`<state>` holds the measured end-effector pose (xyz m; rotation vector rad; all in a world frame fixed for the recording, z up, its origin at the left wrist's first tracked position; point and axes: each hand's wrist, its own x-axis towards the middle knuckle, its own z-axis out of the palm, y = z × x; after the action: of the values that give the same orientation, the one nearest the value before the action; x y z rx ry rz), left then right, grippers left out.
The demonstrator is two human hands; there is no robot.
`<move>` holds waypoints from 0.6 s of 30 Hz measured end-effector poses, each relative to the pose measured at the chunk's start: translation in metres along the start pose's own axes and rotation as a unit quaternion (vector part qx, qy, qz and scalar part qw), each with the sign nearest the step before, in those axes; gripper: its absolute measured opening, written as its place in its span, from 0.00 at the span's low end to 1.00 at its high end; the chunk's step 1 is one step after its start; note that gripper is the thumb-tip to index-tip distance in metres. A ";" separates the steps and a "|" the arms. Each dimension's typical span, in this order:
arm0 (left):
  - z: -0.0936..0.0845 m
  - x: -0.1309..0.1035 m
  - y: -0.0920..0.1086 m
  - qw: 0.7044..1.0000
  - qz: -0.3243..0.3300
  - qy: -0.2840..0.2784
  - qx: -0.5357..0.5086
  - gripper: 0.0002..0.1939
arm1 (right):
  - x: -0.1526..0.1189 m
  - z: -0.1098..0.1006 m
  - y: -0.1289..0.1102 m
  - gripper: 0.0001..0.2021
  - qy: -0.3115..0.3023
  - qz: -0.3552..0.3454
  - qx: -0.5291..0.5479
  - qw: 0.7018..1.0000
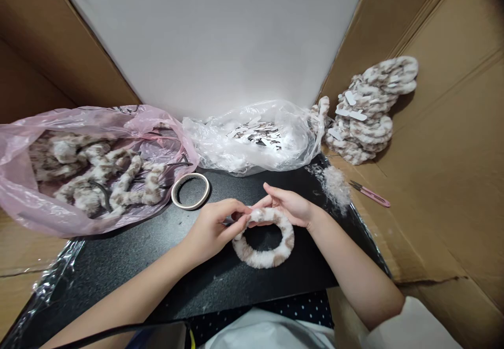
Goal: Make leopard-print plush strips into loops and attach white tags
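Observation:
A fluffy white ring with light brown patches (pixel 263 258) lies at the front middle of the black table. At the ring's upper left, my left hand (pixel 216 228) pinches its fabric between thumb and fingers. My right hand (pixel 286 205) is behind the ring's upper edge, thumb raised and apart from the fingers; its fingertips reach behind the ring near my left fingers and are partly hidden. A roll of tape (pixel 190 191) lies flat to the left of my hands.
A pink bag (pixel 23 181) of fluffy pieces stands left, a clear bag (pixel 252 160) of small white pieces at the back. Finished-looking fluffy rings (pixel 366 113) are piled back right, near fluff scraps (pixel 334 186) and pink-handled snips (pixel 372 196). Cardboard walls (pixel 444 144) flank the black table (pixel 129 265).

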<state>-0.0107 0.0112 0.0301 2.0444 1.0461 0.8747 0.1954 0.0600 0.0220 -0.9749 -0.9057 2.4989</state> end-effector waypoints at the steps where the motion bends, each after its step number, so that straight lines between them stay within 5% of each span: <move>1: 0.000 0.000 0.000 1.000 -0.005 -0.006 -0.006 0.08 | 0.000 0.001 0.001 0.32 0.009 -0.012 -0.005 1.000; 6: 0.002 0.000 -0.003 0.999 -0.022 -0.008 -0.022 0.08 | 0.001 0.007 0.005 0.25 0.056 -0.108 -0.046 0.991; 13: 0.004 0.003 -0.008 0.999 -0.038 0.029 -0.004 0.09 | 0.004 0.013 0.010 0.29 0.090 -0.207 -0.118 0.967; 18: 0.004 0.005 -0.012 0.996 -0.068 0.050 -0.009 0.09 | 0.004 0.019 0.016 0.21 0.149 -0.293 -0.292 0.898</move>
<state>-0.0103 0.0200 0.0192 1.9066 1.2135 0.9205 0.1785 0.0415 0.0204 -1.0092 -1.5994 1.5472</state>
